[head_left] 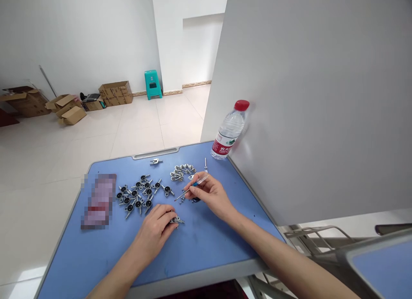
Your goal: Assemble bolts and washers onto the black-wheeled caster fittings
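Note:
My left hand (160, 224) is closed around a small metal fitting (177, 220), low over the blue tabletop (206, 243). Its fingers cover much of the piece. In my right hand (210, 193) is a screwdriver (194, 185) with a clear and blue handle, its thin shaft slanting down to the left. Several tiny screws (182, 199) lie below the tip. To the left sits a group of metal fittings with black round discs (138, 193). Beyond my right hand, shiny metal plates (180, 172) are laid out in a curve.
A water bottle with a red cap (230, 129) stands at the desk's back right, by a grey panel (315, 105). One lone metal part (156, 161) lies near the far edge. At left is a blurred purple item (99, 202). Cardboard boxes (116, 93) and a teal stool (152, 84) line the wall.

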`<state>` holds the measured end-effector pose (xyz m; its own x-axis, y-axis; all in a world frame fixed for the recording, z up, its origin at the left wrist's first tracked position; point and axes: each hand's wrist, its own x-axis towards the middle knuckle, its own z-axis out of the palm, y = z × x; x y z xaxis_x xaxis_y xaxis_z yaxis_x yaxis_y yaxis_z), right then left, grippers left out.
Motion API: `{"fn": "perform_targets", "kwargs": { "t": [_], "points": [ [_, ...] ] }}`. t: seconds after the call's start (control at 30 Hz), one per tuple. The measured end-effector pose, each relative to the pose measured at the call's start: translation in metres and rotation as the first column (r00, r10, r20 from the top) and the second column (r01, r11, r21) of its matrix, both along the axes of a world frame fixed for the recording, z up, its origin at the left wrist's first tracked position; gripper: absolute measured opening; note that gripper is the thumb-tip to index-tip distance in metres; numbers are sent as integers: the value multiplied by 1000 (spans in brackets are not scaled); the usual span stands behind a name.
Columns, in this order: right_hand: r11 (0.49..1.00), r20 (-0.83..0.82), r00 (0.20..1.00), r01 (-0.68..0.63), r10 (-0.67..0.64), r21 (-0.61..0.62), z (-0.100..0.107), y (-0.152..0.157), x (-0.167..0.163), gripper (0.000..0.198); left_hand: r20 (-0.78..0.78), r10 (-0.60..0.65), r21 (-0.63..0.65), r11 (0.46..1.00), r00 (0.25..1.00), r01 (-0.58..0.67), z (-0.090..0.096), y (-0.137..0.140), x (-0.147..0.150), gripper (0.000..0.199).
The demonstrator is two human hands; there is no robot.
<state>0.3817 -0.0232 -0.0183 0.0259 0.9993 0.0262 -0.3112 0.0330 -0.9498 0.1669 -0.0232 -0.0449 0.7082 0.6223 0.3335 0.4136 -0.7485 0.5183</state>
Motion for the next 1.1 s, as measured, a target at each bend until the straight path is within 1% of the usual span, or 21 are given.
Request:
{"fn": "perform_targets", "kwargs": {
  "t": [0.17, 0.3, 0.4, 0.67, 0.83, 1.1],
  "points": [
    [1000, 28, 1000, -8, 8, 1, 6, -3, 4, 31, -12, -6, -9, 1000, 1000, 6, 1, 0, 0, 16],
    [997, 87, 994, -69, 66, 22, 4, -7, 0, 27, -6, -3, -20, 1000, 1000, 3, 1, 0, 0, 16],
    [995, 118, 989, -92, 86, 44, 1, -10, -2, 25, 3, -3, -12, 1000, 1000, 3, 1, 0, 1, 17],
    [987, 168, 985, -70, 45, 145, 0, -15, -5, 16, 4, 1, -19, 1000, 1000, -1, 0, 0, 1, 17],
    [974, 248, 966, -115, 65, 193, 0, -17, -4, 6, -12, 3, -32, 999, 1000, -3, 1, -1, 0, 18],
    [966, 325, 943, -153, 79, 209, -1, -20, -5, 7, -4, 12, -20, 1000, 1000, -12, 3, -1, 1, 17]
  ]
}}
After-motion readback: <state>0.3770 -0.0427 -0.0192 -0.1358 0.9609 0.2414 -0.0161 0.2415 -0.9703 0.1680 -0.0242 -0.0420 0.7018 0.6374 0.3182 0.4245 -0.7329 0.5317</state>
